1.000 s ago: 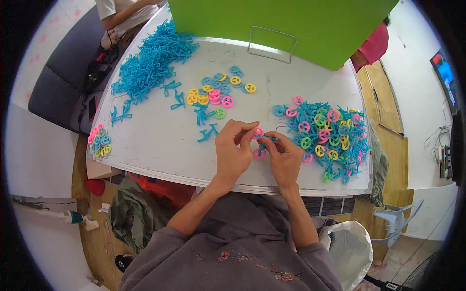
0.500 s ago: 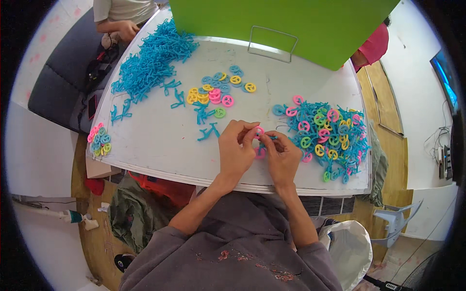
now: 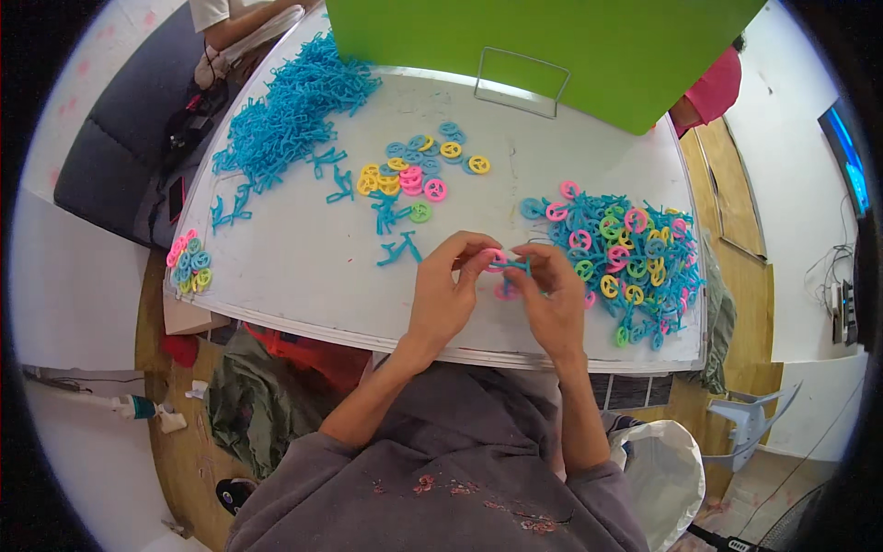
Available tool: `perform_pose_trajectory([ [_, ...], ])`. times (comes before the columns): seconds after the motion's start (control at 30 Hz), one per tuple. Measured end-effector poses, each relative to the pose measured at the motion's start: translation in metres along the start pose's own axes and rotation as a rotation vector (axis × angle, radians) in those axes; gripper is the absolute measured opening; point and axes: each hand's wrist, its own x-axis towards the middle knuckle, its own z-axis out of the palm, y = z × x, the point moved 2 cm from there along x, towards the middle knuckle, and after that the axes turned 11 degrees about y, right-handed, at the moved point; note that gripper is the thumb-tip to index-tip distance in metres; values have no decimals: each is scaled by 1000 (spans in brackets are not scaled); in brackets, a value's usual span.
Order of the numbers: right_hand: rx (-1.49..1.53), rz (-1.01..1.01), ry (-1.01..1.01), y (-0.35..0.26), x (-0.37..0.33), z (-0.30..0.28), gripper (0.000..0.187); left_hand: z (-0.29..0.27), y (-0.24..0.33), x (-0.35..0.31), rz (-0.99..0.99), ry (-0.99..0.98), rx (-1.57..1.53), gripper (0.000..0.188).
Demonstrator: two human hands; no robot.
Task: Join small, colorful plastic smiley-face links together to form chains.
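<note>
Pink wheel (image 3: 496, 258), pinched by left grip (image 3: 445, 293), touches blue piece (image 3: 515, 265).

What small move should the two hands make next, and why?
Perhaps the left hand should gently turn the pink wheel while the right hand steadies the blue piece: the parts overlap between both hands, but I cannot tell whether they are fully joined.

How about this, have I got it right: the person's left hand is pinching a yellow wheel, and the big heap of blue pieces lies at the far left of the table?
Not quite: the head view shows that the wheel in the left hand is pink. The heap of blue pieces does lie at the far left of the table.
</note>
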Motion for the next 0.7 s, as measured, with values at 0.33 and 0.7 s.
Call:
perform_pose_trajectory([
  [0.33,-521,-160,91,-1,8,-69,31,-74,-10,4,259,203,746,30],
  [0.7,15,-24,-10,-18,-21,-13,34,-20,6,-25,-321,-183,-313,16],
])
